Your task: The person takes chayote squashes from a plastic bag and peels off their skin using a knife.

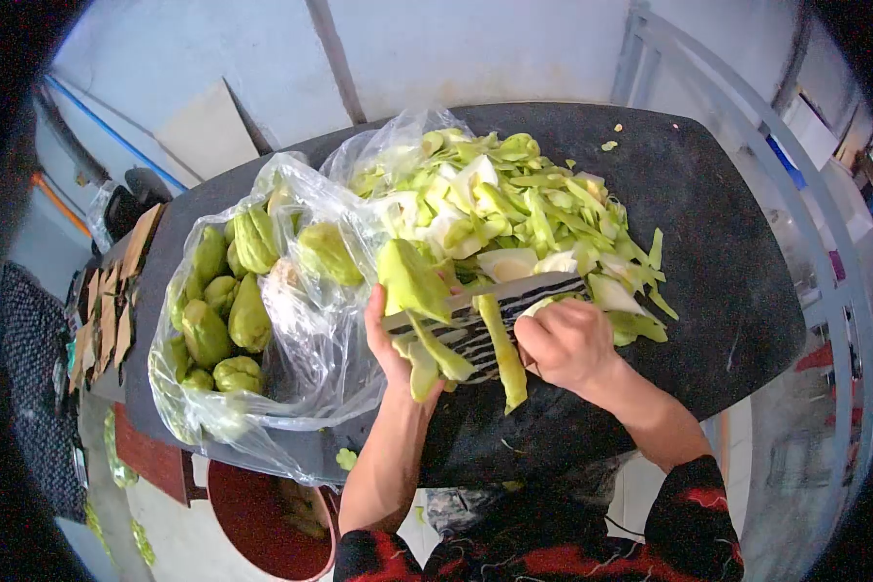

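Note:
My left hand [390, 339] grips a pale green, partly peeled chayote [409, 279]. Strips of peel [423, 367] hang by its fingers. Closed in a fist, my right hand [567, 341] is a short way to the right; what it holds is hidden by the fingers. Between and behind the hands is a flat, dark-and-white striped thing [456, 335] with a grey upper edge; I cannot tell what it is. A long strip of peel [501, 359] hangs across it. Beyond the hands lies a large heap of peels and pale chayote pieces [533, 209].
To the left, a clear plastic bag [310, 388] holds several whole chayotes [207, 333]. Everything rests on a dark table [708, 252]. A reddish-brown bucket [252, 529] stands on the floor at the front left. A metal railing [795, 145] runs along the right.

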The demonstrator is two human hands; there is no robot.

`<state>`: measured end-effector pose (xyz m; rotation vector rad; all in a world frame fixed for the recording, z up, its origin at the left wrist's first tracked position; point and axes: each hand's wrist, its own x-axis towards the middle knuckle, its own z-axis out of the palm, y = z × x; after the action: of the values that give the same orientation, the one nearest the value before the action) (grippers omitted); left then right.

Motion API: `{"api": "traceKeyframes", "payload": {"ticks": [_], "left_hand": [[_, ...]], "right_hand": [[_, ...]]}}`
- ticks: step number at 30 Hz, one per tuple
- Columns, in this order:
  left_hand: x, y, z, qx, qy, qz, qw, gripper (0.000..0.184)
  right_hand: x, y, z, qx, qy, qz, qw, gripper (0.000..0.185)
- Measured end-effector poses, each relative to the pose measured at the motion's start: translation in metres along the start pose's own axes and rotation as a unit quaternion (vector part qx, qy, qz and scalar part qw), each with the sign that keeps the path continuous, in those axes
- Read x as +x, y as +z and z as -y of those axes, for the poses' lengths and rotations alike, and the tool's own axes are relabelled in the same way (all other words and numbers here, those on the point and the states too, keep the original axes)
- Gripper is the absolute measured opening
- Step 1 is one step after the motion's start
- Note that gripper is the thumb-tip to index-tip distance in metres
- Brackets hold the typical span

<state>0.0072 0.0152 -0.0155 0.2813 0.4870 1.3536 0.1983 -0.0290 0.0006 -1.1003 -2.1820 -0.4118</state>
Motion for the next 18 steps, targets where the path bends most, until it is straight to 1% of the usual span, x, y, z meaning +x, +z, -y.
{"api": "traceKeyframes", "payload": {"ticks": [1, 2, 4, 5, 6, 8, 9, 10, 11, 12, 14, 16, 18], "left_hand": [[-0.001, -0.003, 0.000, 0.000, -0.009, 0.028, 1.000, 0.060], [-0.004, -0.003, -0.001, -0.068, -0.069, 0.121, 0.988, 0.060], [0.000, -0.009, 0.003, -0.009, -0.065, 0.109, 0.992, 0.059], [0.000, -0.010, 0.004, -0.059, -0.084, 0.135, 0.986, 0.057], [-0.005, -0.002, 0.006, 0.072, 0.014, 0.005, 0.997, 0.056], [-0.008, 0.007, 0.002, 0.067, 0.018, 0.011, 0.998, 0.056], [-0.004, 0.002, 0.001, 0.065, 0.013, 0.023, 0.998, 0.051], [-0.002, -0.002, 0.001, 0.062, 0.016, 0.024, 0.998, 0.051], [-0.002, -0.005, 0.001, 0.046, 0.014, 0.038, 0.998, 0.052], [-0.002, -0.006, 0.000, 0.033, 0.011, 0.051, 0.998, 0.053], [-0.003, -0.005, -0.002, 0.035, 0.015, 0.046, 0.998, 0.055], [-0.005, -0.002, -0.002, 0.030, 0.024, 0.070, 0.997, 0.056], [-0.004, -0.004, -0.003, 0.028, 0.021, 0.060, 0.998, 0.056]], "right_hand": [[0.001, -0.001, 0.007, 0.009, -0.002, -0.005, 1.000, 0.022], [0.002, -0.004, 0.013, 0.006, -0.005, 0.001, 1.000, 0.021], [0.005, -0.011, 0.019, 0.023, -0.015, 0.007, 1.000, 0.019], [0.004, -0.008, 0.014, 0.038, -0.004, 0.008, 0.999, 0.020], [0.003, -0.004, 0.005, 0.050, 0.005, 0.009, 0.999, 0.020], [-0.007, 0.001, -0.010, 0.058, 0.057, 0.031, 0.996, 0.023], [-0.006, -0.002, -0.010, 0.052, 0.052, 0.030, 0.997, 0.024], [-0.007, -0.005, -0.007, 0.049, 0.047, 0.030, 0.997, 0.025], [-0.006, -0.006, -0.003, 0.021, 0.048, 0.029, 0.998, 0.025], [-0.004, -0.007, -0.002, 0.023, 0.048, 0.028, 0.998, 0.025], [-0.003, -0.010, 0.000, 0.031, 0.035, 0.027, 0.999, 0.024], [-0.004, -0.010, 0.001, 0.029, 0.036, 0.025, 0.999, 0.024], [-0.003, -0.010, 0.000, 0.028, 0.033, 0.023, 0.999, 0.024]]}}
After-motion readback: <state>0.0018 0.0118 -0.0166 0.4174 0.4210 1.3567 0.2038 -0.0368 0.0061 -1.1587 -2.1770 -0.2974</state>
